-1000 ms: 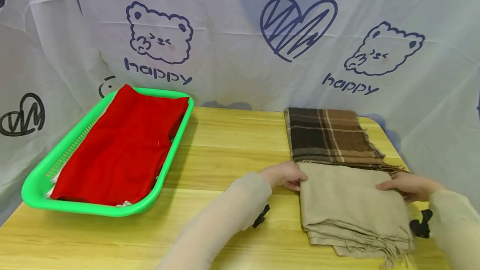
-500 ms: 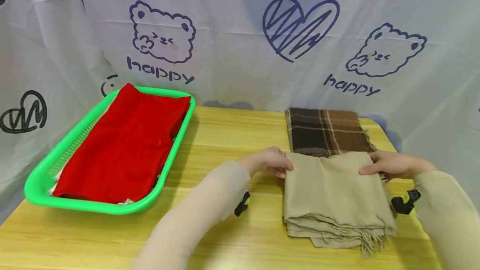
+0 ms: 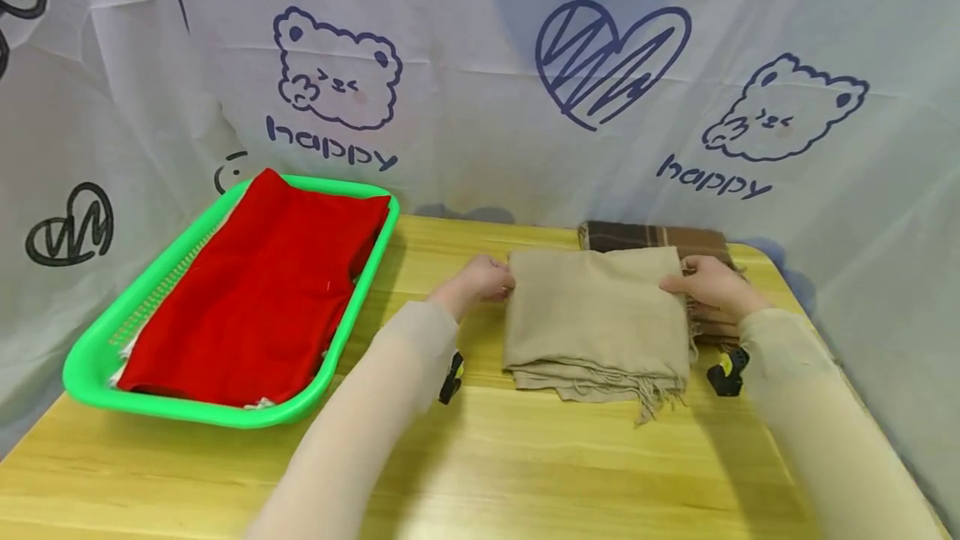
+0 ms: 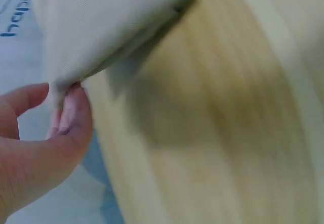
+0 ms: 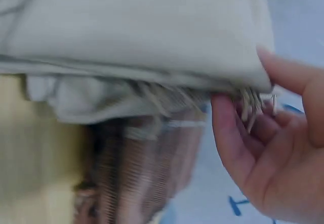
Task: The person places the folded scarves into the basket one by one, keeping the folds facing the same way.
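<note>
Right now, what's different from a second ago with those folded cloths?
The beige cloth has moved farther from the person and toward their left, so in the head view it now hides more of the plaid cloth. The left hand and right hand moved with it, and neither let go. The red cloth stayed in the green basket.

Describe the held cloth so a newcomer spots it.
Find the wooden table with the green basket. Right of the basket, the left hand and right hand hold a folded cloth. It's plain beige, unlike the brown plaid cloth and red cloth.
</note>
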Motion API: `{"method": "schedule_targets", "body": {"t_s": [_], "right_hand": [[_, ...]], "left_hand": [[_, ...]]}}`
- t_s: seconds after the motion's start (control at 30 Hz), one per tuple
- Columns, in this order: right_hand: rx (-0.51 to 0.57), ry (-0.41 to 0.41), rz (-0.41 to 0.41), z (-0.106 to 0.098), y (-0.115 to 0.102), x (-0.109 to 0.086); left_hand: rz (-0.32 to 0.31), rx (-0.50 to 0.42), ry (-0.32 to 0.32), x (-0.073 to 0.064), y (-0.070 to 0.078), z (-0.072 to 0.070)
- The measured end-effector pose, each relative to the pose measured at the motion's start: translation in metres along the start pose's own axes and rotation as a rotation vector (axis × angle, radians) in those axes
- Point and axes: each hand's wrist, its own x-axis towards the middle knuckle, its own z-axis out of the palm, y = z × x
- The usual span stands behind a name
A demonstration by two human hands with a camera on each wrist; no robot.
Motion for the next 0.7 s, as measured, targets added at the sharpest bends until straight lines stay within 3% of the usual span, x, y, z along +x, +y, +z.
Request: {"method": "schedule_targets", "body": {"t_s": [0.07, 0.1, 0.2, 0.23, 0.33, 0.5, 0.6, 0.7], "right_hand": [[0.000, 0.037, 0.030, 0.010, 0.003, 0.005], [-0.014, 0.045, 0.040, 0.014, 0.006, 0.007], [-0.041, 0.043, 0.077, 0.021, 0.011, 0.007], [-0.042, 0.020, 0.087, 0.022, 0.013, 0.004], [0.012, -0.094, 0.124, 0.022, 0.017, -0.006], [0.117, -0.280, 0.135, 0.027, 0.021, -0.021], [0.124, -0.280, 0.098, 0.030, 0.020, -0.022], [0.073, -0.230, 0.051, 0.028, 0.011, -0.023]], "left_hand": [[-0.063, 0.089, 0.028, -0.021, 0.004, 0.003], [-0.085, 0.126, 0.008, -0.032, 0.007, 0.005], [-0.104, 0.196, -0.034, -0.067, 0.020, 0.013], [-0.120, 0.217, -0.017, -0.080, 0.026, 0.017], [-0.106, 0.202, 0.012, -0.089, 0.029, 0.025], [-0.107, 0.137, 0.043, -0.087, 0.024, 0.027], [-0.104, 0.100, 0.011, -0.085, 0.021, 0.026], [-0.108, 0.075, -0.076, -0.084, 0.024, 0.024]]}}
